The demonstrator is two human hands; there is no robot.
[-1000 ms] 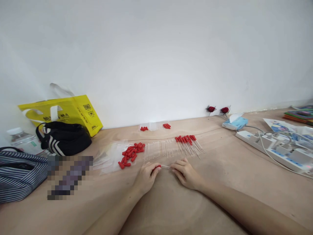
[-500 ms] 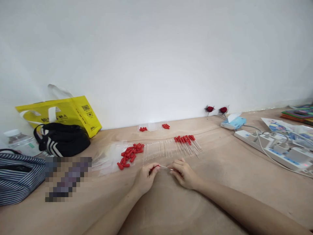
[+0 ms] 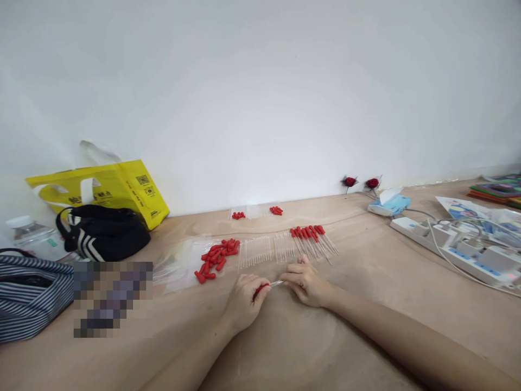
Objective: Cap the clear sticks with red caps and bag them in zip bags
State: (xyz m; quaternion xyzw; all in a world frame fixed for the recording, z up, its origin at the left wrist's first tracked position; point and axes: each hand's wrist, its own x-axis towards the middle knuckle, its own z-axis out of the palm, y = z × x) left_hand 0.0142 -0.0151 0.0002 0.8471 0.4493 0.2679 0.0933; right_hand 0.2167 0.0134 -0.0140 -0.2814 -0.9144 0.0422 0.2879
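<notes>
While left hand (image 3: 245,300) and right hand (image 3: 306,283) are curled nearly closed, tube (image 3: 277,283) is held between them: one end pinched by right, cap (image 3: 261,289) gripped by left. Tube best kept in line with cap, pressed gently.

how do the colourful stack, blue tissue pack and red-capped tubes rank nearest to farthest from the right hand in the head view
1. red-capped tubes, just beyond the right hand
2. blue tissue pack, farther back, right
3. colourful stack, far right edge
</notes>
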